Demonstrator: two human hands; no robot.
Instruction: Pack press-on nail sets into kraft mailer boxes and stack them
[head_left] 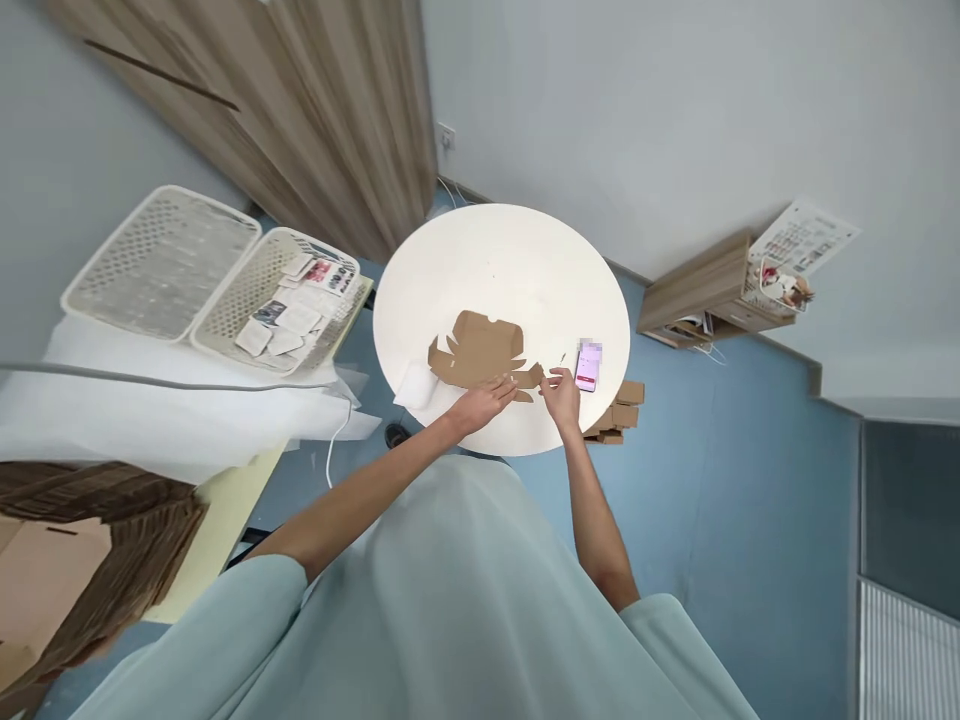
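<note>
A brown die-cut cardboard box blank (484,352) lies unfolded on the round white table (555,260), its flaps and tabs spread out. My left hand (484,402) rests on its near edge with the fingers stretched out flat. At the right end of the blank, my right hand (562,398) has a small side flap between thumb and fingers. To the left of the blank is a small white wrapped bundle (416,384), and a phone (588,366) with a lit pinkish screen lies just right of my right hand.
Two white plastic baskets (166,335) stand at the left, one holding many small white packets. Flat cardboard blanks (112,560) are stacked at lower left. Brown boxes (626,405) sit below the table's right edge. A wooden cabinet (701,285) stands along the wall.
</note>
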